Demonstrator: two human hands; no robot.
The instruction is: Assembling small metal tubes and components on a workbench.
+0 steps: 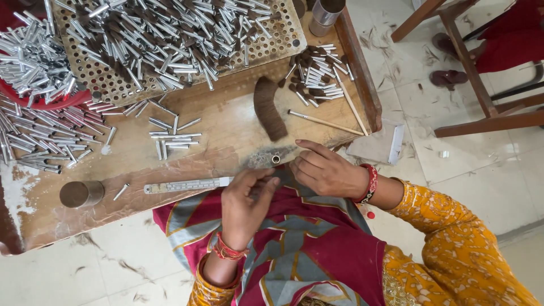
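Both hands meet at the near edge of the table [170,141], and I cannot tell whether either grip is clenched on anything. I see the left hand [245,207] with fingers curled inward, thumb and forefinger pressed together near the table edge; whatever sits between them is hidden. I see the right hand [326,170] with fingers bent toward the left hand, fingertips just beside a small metal tube [276,159]. That tube stands on end on the table edge, open mouth facing up, so its long axis runs toward the camera. I cannot confirm contact between the tube and either hand.

A flat metal ruler [187,185] lies along the near edge, long axis left to right, its right end meeting the left hand. A curved tuft of brown hair [267,107] lies beyond the tube. A thin wooden stick [326,122] lies to its right, pointing left and slightly away.

A perforated tray [272,42] heaped with metal tubes is cut off at the top. A short metal cylinder [81,193] stands at near left. The table is worn wood; the floor [481,164] is pale tile strewn with loose hairs.
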